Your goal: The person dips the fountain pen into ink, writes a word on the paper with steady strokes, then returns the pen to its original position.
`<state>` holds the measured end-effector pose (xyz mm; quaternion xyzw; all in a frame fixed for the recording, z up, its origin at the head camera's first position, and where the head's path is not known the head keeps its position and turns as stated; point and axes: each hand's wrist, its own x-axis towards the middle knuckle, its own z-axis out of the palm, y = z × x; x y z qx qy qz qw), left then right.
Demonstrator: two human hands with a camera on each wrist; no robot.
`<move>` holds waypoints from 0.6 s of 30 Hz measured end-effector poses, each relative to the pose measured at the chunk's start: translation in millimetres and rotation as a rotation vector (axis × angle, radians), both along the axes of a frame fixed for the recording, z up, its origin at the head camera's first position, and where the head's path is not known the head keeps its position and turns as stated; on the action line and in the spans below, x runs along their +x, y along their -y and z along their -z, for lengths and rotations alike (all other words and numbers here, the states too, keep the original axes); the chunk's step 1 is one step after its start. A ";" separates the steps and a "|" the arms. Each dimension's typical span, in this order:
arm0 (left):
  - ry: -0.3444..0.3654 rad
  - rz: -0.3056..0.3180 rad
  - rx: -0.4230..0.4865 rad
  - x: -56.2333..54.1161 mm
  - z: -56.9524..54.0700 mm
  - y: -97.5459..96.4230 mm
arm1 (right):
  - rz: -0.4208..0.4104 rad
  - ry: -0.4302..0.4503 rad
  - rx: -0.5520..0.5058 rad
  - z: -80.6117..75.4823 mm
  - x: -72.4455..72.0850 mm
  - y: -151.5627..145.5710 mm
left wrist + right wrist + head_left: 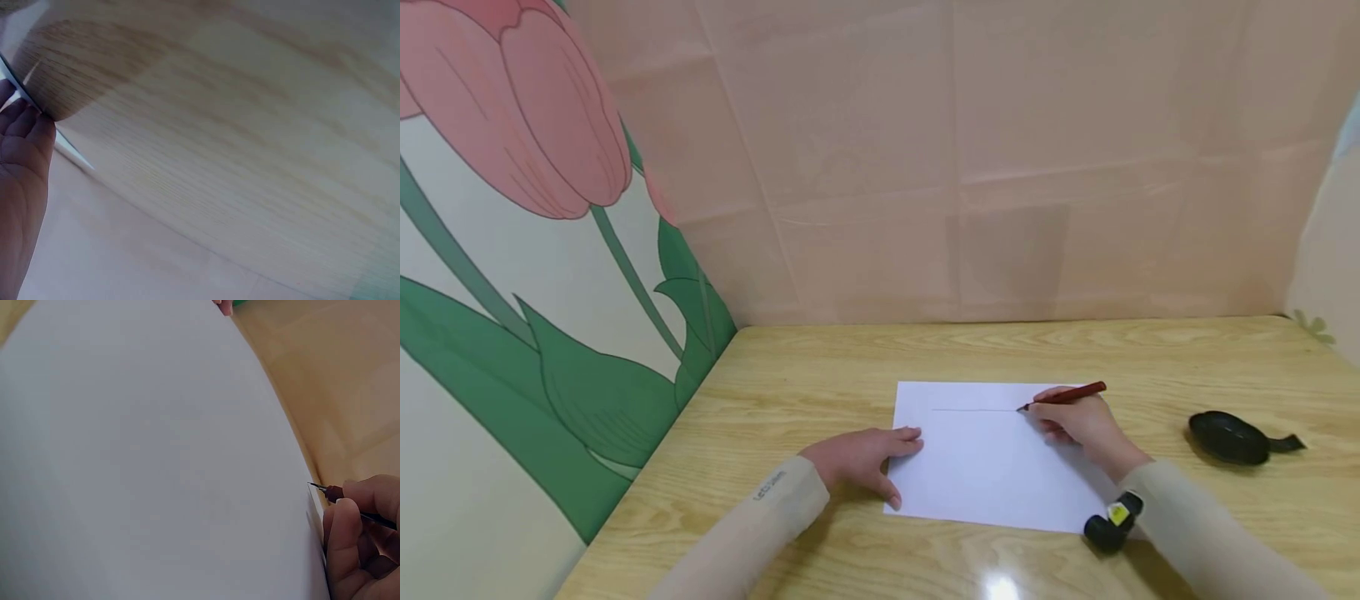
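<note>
A white sheet of paper [977,475] lies on the wooden table, with one thin straight line drawn near its top edge. My right hand [1086,425] pinches a dark red pen [1075,393], its tip touching the paper at the line's right end. In the right wrist view the pen [334,492] sits between thumb and fingers of the right hand [362,544]. My left hand [868,460] rests on the sheet's left edge, fingers and thumb spread. The left wrist view shows that hand [25,156] at the paper's edge.
A small black pan-shaped dish [1228,437] with a short handle stands on the wooden table [775,392] to the right. A black camera [1112,523] is strapped to my right wrist. A pinkish cloth [865,167] hangs behind the table, and a tulip-print panel [550,250] borders the left.
</note>
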<state>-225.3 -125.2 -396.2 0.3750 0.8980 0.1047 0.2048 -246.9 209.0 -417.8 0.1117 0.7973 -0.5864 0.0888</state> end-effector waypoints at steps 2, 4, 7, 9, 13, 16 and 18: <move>0.008 -0.002 0.002 -0.2 0.5 -0.3 | 0.006 0.007 -0.005 0.1 1.1 -4.7; 0.006 0.003 -0.001 -0.6 0.9 -0.1 | 0.011 0.008 -0.013 0.9 2.2 -9.4; -0.002 0.012 -0.009 -1.2 1.0 0.5 | 0.024 0.025 -0.025 1.9 3.2 -15.8; -0.009 0.017 -0.015 -1.2 0.5 0.6 | 0.030 0.036 -0.022 2.1 3.6 -19.5; -0.005 0.011 -0.019 -0.8 -0.4 0.0 | 0.044 0.047 -0.015 1.7 5.2 -25.1; -0.005 0.011 -0.021 -0.9 -0.1 -0.5 | 0.050 0.044 -0.019 1.1 7.4 -27.7; -0.006 0.012 -0.020 -0.8 0.5 -0.6 | 0.048 0.037 -0.017 0.7 8.7 -29.4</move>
